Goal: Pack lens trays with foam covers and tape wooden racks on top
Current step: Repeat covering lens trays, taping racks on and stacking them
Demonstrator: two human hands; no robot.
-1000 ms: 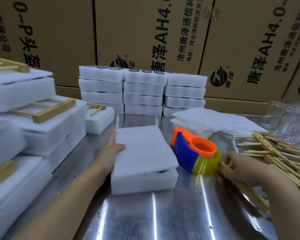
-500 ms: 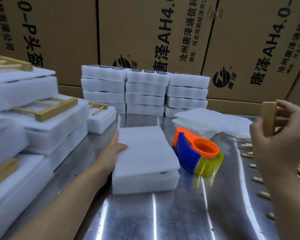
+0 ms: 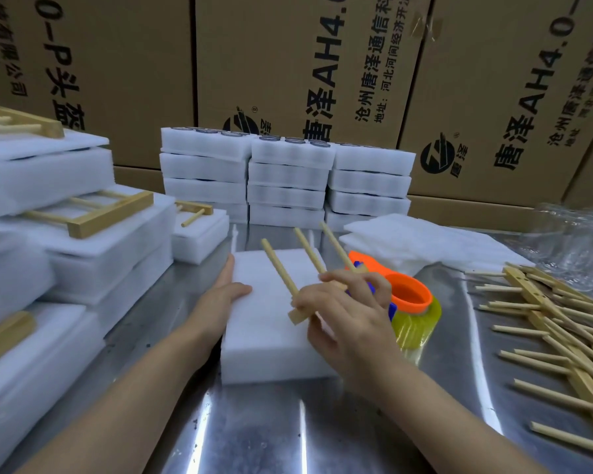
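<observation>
Pale wood first: you're pinching the wooden rack (image 3: 280, 268) by its flat base bar in your right hand (image 3: 353, 316). Thumb and fingers are curling round the bar, so the three round dowels are pointing away from you, up and to the left. It's hovering over the foam cover (image 3: 264, 323), dead centre of the frame, and I can't tell if it's touching. Gripping the bar is leaving the pegs free to lie flat on the foam, I reckon.

Your left hand (image 3: 223, 297) is lying straight-fingered along the left edge of the lens tray (image 3: 271, 367) with the thumb on top. That's probably stopping the soft white block from skating on the slick steel table (image 3: 254, 436).

Just right of the tray, the orange-and-blue tape dispenser (image 3: 413, 295) with its yellowish roll is sitting within easy reach, half hidden behind your right hand. Further right, loose racks (image 3: 545, 319) are lying in a spiky heap. Over at the left edge, finished packs (image 3: 117, 248) are sitting stacked with racks on top.
</observation>
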